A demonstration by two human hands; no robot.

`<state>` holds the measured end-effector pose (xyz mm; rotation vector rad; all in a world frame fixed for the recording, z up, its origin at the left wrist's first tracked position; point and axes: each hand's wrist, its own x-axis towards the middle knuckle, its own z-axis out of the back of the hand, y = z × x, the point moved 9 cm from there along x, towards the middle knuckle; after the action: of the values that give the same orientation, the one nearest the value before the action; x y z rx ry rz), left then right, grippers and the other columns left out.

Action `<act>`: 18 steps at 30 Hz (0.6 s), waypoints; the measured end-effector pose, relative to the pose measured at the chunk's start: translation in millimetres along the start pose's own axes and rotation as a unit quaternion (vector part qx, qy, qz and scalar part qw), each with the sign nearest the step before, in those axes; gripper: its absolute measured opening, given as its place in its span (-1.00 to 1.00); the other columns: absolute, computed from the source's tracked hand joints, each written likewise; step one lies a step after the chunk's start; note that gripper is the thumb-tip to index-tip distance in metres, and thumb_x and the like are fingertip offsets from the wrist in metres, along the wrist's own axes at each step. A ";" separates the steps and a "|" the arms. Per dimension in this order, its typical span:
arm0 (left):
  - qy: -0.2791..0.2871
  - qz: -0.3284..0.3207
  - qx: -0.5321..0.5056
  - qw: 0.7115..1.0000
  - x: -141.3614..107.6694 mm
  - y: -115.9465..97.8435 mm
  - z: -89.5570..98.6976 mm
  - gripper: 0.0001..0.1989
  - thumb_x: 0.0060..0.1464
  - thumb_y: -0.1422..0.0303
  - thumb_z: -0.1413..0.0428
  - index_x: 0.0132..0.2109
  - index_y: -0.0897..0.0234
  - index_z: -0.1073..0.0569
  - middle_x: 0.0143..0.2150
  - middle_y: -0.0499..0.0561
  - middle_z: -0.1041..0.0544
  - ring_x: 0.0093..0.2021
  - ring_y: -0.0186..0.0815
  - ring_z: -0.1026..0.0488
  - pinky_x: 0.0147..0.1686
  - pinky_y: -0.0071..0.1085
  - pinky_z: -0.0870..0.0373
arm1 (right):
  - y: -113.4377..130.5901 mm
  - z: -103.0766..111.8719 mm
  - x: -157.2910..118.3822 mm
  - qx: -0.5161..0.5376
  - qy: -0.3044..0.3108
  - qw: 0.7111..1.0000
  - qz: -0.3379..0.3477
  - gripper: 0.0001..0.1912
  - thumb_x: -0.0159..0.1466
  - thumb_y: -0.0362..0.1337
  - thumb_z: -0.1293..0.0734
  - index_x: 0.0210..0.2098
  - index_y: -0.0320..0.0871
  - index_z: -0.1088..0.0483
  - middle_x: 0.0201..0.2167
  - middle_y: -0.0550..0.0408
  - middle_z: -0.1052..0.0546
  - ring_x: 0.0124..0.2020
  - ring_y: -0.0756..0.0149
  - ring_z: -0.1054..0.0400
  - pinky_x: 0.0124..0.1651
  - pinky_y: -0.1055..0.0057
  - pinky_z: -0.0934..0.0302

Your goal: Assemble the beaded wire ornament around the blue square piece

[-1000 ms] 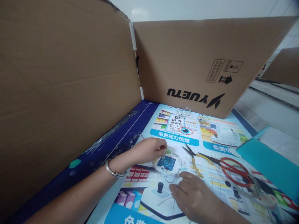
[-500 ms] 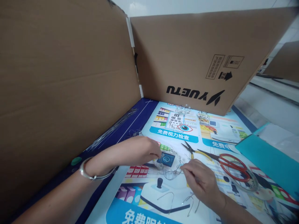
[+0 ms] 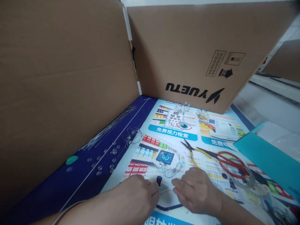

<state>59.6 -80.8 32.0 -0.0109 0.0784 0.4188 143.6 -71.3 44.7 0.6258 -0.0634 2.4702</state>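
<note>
On the printed sheet lies a ring of thin wire with clear beads (image 3: 170, 172), apart from both hands. My left hand (image 3: 140, 198) is closed low over the sheet, fingers curled down; what they pinch, if anything, is hidden. Facing it, my right hand (image 3: 198, 192) is also closed, its thumb and fingertips together, their contents too small to make out. A thin curved wire (image 3: 172, 195) shows in the gap between the hands, by the right fingertips. Yellow-handled pliers (image 3: 193, 153) lie just beyond my right hand, jaws apart.
Red-handled scissors (image 3: 234, 162) lie right of the pliers, over a coil of wire. Loose clear beads (image 3: 99, 168) and straight wires (image 3: 107, 128) lie left. More beaded wire pieces (image 3: 133, 137) sit farther back. Cardboard walls (image 3: 187, 47) stand behind and left; a teal folder (image 3: 269, 159) lies right.
Both hands have left the beaded wire ring and come nearer to me, over the loose wires. My left hand has uncovered the beads on the left. The view has shifted slightly.
</note>
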 end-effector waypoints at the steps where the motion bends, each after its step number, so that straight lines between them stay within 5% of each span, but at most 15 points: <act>1: -0.001 -0.011 0.007 1.000 1.1 -2.8 -1.9 -0.76 -0.05 0.57 0.00 -0.21 0.27 -0.42 -0.36 0.04 -0.50 -0.47 -0.30 -0.37 -0.53 -0.42 -0.17 | 3.6 -4.7 0.0 -0.013 0.022 1.000 0.009 -0.77 0.18 -0.30 -0.23 -0.16 -0.20 -0.32 -0.58 0.16 -0.38 -0.58 0.35 -0.20 -0.49 0.34 0.03; 18: 0.055 -0.033 0.062 0.996 0.8 -4.5 13.4 -0.79 -0.08 0.62 0.00 -0.31 0.33 -0.46 -0.41 0.06 -0.48 -0.44 -0.28 -0.34 -0.65 -0.42 -0.02 | 7.3 -27.7 1.3 -0.081 0.088 0.993 -0.001 -0.62 0.25 -0.20 -0.15 -0.01 -0.30 -0.24 -0.51 0.06 -0.48 -0.55 0.29 -0.33 -0.47 0.32 -0.10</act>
<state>63.2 -84.2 45.3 0.0847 0.2116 0.3467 127.0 -71.7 21.4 0.3383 -0.1916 2.4769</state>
